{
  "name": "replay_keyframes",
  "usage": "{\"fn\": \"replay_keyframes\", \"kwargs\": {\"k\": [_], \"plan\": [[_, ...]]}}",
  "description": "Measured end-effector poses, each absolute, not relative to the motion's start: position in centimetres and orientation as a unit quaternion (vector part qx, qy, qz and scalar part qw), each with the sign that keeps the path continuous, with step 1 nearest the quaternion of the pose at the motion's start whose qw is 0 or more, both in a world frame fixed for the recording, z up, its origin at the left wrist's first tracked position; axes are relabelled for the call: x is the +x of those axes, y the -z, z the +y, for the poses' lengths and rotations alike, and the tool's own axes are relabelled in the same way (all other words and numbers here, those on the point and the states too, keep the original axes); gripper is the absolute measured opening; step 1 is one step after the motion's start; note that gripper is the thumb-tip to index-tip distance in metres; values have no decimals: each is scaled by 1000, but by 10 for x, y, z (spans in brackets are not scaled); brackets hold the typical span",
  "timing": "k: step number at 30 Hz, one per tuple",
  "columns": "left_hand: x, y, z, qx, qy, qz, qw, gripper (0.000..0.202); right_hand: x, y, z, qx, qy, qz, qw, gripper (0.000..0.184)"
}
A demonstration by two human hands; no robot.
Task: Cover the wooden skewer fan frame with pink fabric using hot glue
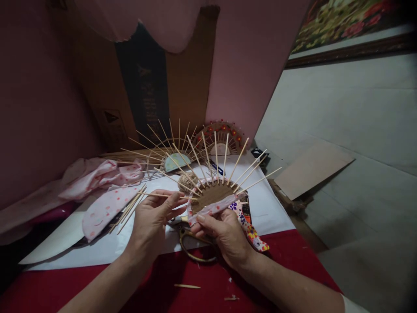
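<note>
My right hand [224,237] grips the lower edge of a half-round cardboard piece [215,194] edged with pink-dotted white fabric. Thin wooden sticks fan out from its curved rim. Between the thumb and fingers of my left hand [156,213] is a wooden stick [153,194], lying nearly level with its inner end over the cardboard's left side. Below the piece lie scissors [195,252], partly hidden by my hands. A strip of flowered fabric [252,232] shows beside my right hand. Behind the cardboard sits a ball of twine [188,180].
Loose sticks [128,211] and dotted fabric [106,211] lie at the left. Further back stand a stick fan with a pale green centre [176,161] and a decorated fan [224,130], before a large cardboard box [189,87]. A cardboard sheet [314,169] is on the floor.
</note>
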State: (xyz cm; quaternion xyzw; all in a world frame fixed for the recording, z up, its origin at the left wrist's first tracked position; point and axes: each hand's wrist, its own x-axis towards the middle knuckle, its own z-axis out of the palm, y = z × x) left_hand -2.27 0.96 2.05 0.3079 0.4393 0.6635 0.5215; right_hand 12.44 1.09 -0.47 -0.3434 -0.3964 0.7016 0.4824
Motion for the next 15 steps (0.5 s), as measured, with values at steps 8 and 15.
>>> {"fn": "replay_keyframes", "kwargs": {"k": [8,15], "plan": [[-24,-18,9,316,-666,432,520,17,126,6,11,-343,-704,-401,476,19],[-24,-17,13,311,-667,433,520,17,126,8,11,-340,-706,-406,470,20]]}}
